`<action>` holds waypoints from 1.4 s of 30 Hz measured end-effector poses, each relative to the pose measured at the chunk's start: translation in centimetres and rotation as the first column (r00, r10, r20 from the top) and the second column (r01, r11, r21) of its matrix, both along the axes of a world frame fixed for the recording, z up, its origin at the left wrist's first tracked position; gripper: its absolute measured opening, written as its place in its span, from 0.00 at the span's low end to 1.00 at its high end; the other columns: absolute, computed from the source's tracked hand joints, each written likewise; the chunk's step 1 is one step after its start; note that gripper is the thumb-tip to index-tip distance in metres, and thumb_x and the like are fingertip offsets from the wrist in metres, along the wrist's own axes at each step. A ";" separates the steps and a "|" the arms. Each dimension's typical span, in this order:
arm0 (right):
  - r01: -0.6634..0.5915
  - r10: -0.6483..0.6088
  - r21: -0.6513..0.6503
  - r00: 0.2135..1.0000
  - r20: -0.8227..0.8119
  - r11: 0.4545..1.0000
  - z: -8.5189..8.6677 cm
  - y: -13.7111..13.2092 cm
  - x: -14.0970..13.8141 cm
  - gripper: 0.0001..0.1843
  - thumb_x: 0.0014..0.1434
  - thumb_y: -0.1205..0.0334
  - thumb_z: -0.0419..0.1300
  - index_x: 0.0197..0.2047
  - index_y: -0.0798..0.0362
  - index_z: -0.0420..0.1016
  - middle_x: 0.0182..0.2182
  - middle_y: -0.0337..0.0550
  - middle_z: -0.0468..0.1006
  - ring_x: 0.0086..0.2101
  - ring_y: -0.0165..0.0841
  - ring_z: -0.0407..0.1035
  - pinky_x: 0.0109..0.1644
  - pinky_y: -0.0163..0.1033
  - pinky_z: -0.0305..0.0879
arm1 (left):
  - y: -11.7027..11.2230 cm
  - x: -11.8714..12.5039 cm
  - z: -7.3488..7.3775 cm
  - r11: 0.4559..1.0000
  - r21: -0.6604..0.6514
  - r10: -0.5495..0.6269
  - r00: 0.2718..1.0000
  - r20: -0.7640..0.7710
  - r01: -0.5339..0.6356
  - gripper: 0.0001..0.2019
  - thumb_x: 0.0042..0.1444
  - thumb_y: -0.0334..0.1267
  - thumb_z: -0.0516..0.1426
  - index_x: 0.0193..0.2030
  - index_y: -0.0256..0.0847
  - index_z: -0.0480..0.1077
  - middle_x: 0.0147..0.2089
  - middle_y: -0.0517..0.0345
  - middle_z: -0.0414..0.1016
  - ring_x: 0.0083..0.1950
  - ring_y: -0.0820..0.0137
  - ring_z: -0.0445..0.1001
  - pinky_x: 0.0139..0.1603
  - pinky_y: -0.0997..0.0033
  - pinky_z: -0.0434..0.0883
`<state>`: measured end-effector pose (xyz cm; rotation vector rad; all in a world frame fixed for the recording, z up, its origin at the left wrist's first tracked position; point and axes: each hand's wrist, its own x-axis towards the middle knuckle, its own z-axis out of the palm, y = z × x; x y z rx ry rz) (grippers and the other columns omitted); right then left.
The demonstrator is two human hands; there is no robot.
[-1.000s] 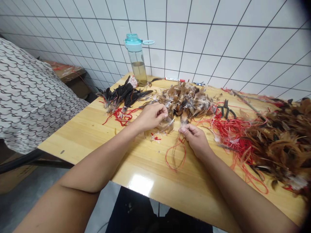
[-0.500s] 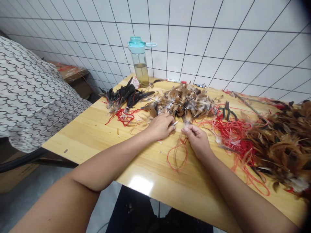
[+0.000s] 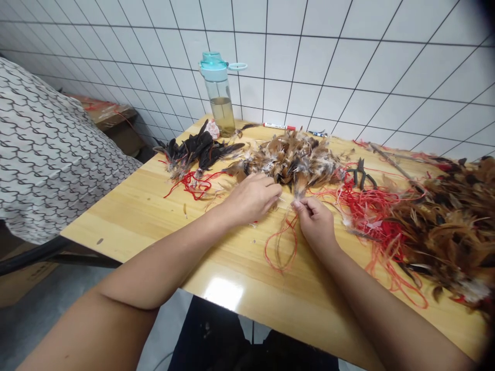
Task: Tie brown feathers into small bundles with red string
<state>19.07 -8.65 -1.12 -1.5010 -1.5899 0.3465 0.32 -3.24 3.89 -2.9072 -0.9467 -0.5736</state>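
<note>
My left hand (image 3: 253,198) rests on the wooden table (image 3: 154,216) at the near edge of a heap of brown feathers (image 3: 294,159), fingers curled in a pinch on a small feather. My right hand (image 3: 316,221) is closed just to its right, pinching a bunch of brown feathers at the stems together with a red string (image 3: 280,247) that loops down toward me on the tabletop. The two hands are almost touching.
A bundle of black feathers (image 3: 197,147) and red string lie at the back left. A teal-capped water bottle (image 3: 219,95) stands by the tiled wall, with a marker (image 3: 278,127) beside it. Black pliers (image 3: 360,174) lie right of the heap. More feathers and red string (image 3: 436,226) cover the right side. A patterned cushion (image 3: 50,165) is left.
My left hand has come down from the feather heap toward my right hand and now sits close against it. My right hand has stayed in place with the bunch and string.
</note>
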 end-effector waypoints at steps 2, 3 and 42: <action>-0.028 0.028 0.006 0.999 0.032 1.000 -0.1 0.0 -0.1 0.10 0.58 0.58 0.56 0.27 0.51 0.72 0.24 0.40 0.72 0.27 0.32 0.65 0.34 0.38 0.59 | -0.3 0.2 0.0 0.999 0.043 -0.014 0.999 -0.034 0.015 0.13 0.63 0.35 0.47 0.35 0.37 0.71 0.34 0.52 0.72 0.39 0.67 0.66 0.41 0.67 0.59; -0.037 0.037 0.007 0.999 0.040 0.999 -0.2 -0.1 -0.1 0.10 0.59 0.58 0.56 0.28 0.51 0.73 0.25 0.41 0.73 0.28 0.33 0.65 0.35 0.38 0.60 | -0.3 0.3 0.0 0.998 0.056 -0.018 0.999 -0.044 0.021 0.13 0.63 0.35 0.47 0.35 0.37 0.71 0.34 0.52 0.72 0.39 0.67 0.65 0.42 0.66 0.59; -0.108 0.051 -0.197 0.960 -0.274 0.975 0.1 0.2 -0.4 0.13 0.54 0.53 0.57 0.26 0.53 0.71 0.18 0.35 0.64 0.21 0.26 0.56 0.24 0.32 0.54 | 1.8 -0.6 -1.5 0.990 -0.043 0.133 0.991 0.000 -0.133 0.09 0.61 0.33 0.49 0.39 0.37 0.71 0.40 0.51 0.71 0.44 0.64 0.65 0.47 0.65 0.64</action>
